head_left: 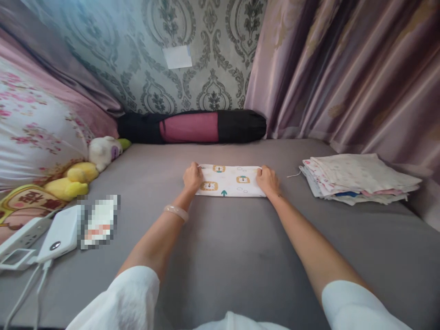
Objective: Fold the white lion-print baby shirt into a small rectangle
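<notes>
Well to the left of the left-hand fingers, a floral pillow (37, 123) stands behind plush toys (77, 178), with a white power strip (27, 236) closer to the person. Next come a white device (63, 231) with cables plugged in and a pixelated item (101, 222) just beside it. Beyond the fingers, a long black and pink roll (189, 127) lies before the patterned wall (209, 55). The left hand (193, 178) has its fingers curled, pinching the left end of a folded white cloth (230, 185), which lies between both hands' fingers over the grey bed (227, 256). The right hand (269, 181) has its fingers pinching the cloth's right end. Well to their right sits a stack of fabrics (360, 176).
</notes>
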Available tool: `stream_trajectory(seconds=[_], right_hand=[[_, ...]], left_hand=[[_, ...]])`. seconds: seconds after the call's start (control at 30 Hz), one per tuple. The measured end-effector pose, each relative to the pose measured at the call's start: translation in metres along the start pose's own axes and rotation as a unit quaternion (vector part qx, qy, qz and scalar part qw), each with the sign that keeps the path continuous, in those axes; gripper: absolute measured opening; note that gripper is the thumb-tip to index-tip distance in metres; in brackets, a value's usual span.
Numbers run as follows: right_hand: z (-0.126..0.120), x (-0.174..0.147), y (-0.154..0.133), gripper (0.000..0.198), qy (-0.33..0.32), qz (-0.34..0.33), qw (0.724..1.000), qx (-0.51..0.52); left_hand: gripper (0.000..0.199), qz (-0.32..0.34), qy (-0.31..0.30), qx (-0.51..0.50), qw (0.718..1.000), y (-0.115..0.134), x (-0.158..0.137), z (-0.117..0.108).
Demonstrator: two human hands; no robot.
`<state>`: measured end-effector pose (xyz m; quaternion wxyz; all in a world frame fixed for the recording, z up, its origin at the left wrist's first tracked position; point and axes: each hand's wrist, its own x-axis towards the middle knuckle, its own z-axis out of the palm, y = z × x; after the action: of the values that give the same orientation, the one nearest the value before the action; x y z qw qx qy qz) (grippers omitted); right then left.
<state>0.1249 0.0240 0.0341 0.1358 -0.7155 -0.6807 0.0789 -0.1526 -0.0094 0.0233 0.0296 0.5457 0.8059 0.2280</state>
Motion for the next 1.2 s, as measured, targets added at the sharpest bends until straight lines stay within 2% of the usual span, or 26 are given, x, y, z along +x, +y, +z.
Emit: stream_trajectory(seconds=[0.53,0.7,0.83,0.9,0.97,1.07,1.13,1.2], right_hand=[[0.014,0.008,-0.001,0.031,0.041,0.01,0.999,0.0],[0.012,0.009,0.001,0.03,0.038,0.024,0.999,0.015],[0.008,0.005,-0.005,0.033,0.055,0.031,0.998,0.026],[0.009,0.0,-0.015,0.035,0.086,0.001,0.996,0.02],[0.013,-0.006,-0.029,0.038,0.091,-0.071,0.993,0.018],[0.023,-0.015,-0.05,0.043,0.063,-0.212,0.975,0.014],[0.031,-0.019,-0.061,0.046,0.034,-0.259,0.965,0.005],[0.037,-0.021,-0.066,0.048,0.0,-0.275,0.961,0.0]], left_hand=[[0.028,-0.001,0.01,0.011,1.0,-0.01,0.007,0.019],[0.032,0.011,0.009,0.01,1.0,-0.012,0.007,0.016],[0.037,0.038,0.04,0.024,0.998,-0.002,0.001,0.009],[0.037,0.075,0.037,0.023,0.996,0.008,-0.005,0.009],[0.038,0.129,0.013,0.011,0.992,0.023,-0.014,0.013],[0.043,0.203,-0.027,0.004,0.979,0.046,-0.027,0.022],[0.046,0.214,-0.061,0.011,0.975,0.058,-0.035,0.027],[0.049,0.213,-0.084,0.023,0.973,0.063,-0.039,0.031]])
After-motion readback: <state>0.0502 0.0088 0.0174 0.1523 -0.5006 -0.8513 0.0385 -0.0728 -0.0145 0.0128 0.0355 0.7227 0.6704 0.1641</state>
